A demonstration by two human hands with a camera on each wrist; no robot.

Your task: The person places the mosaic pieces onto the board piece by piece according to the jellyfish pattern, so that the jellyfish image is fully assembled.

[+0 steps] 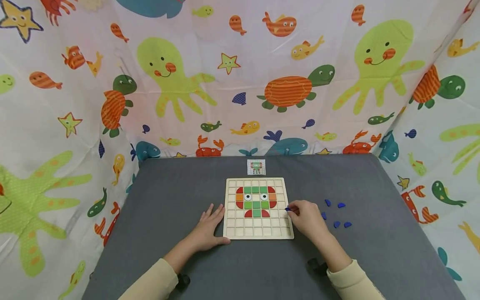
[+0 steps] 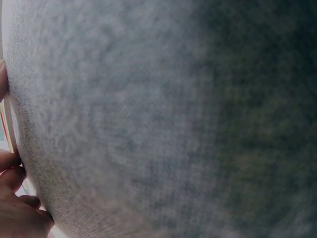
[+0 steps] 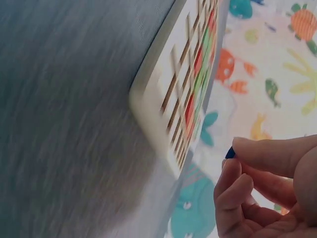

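A wooden grid board point(image 1: 258, 229) lies on the table with red, green and orange pieces and two eye tiles set in its upper and middle squares. My left hand point(image 1: 206, 230), fingers spread, rests at the board's left edge, the thumb by the lower left corner. Between thumb and fingertip, my right hand point(image 1: 308, 217) pinches a small dark blue piece point(image 3: 230, 153) at the board's right edge. Several loose blue pieces point(image 1: 341, 205) lie to the right of that hand. The left wrist view is mostly grey cloth, with fingers point(image 2: 22, 215) at its left edge.
A small picture card point(image 1: 256, 167) with a gridded coloured figure lies behind the board. Grey cloth covers the table point(image 1: 180, 187). A curtain printed with sea animals point(image 1: 232, 121) hangs at the back and sides. Dark straps point(image 1: 317, 266) sit at the wrists.
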